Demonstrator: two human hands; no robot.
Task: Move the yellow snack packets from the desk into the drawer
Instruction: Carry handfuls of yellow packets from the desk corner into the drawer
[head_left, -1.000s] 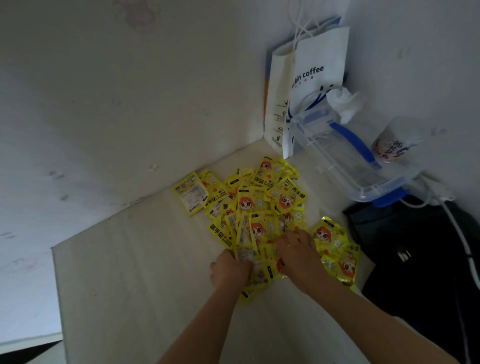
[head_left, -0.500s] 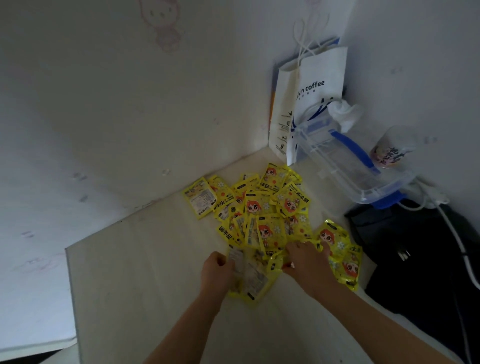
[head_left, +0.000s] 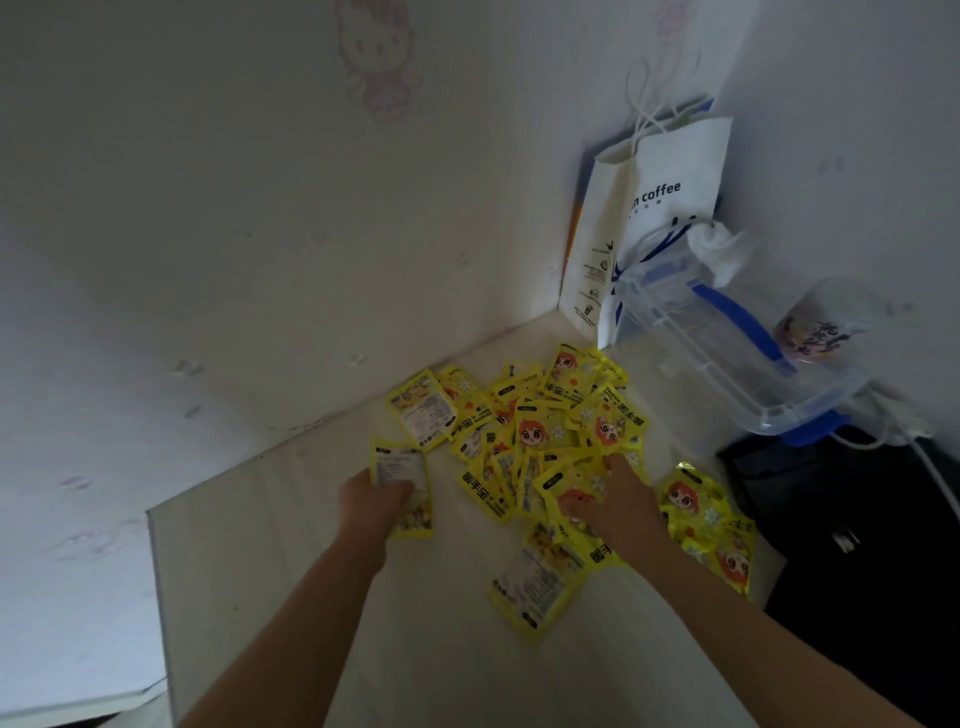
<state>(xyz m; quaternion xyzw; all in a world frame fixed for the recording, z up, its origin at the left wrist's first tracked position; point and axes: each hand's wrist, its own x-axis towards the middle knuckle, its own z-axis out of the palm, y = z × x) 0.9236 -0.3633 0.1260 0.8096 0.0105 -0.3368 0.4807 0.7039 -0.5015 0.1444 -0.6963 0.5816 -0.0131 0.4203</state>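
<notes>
Several yellow snack packets (head_left: 540, 431) with a cartoon face lie in a loose pile on the pale desk (head_left: 291, 561), near the corner of the walls. My left hand (head_left: 371, 506) is closed around a few packets (head_left: 402, 478), lifted left of the pile. Fingers down, my right hand (head_left: 615, 506) rests on the pile's near edge and grips packets there. One packet (head_left: 540, 584) lies back-side up just in front of that hand. More packets (head_left: 711, 530) sit to the right. No drawer is in view.
A white paper coffee bag (head_left: 660, 218) stands in the corner. A clear plastic box with blue clips (head_left: 727, 353) leans beside it, a cup (head_left: 815, 327) behind. A black bag (head_left: 857, 545) and white cable (head_left: 935, 478) lie at right. The desk's left edge (head_left: 156, 587) is close.
My left hand has pulled a few packets out of the pile and moved left with them. My right hand stays on the pile, and one packet now lies separate in front.
</notes>
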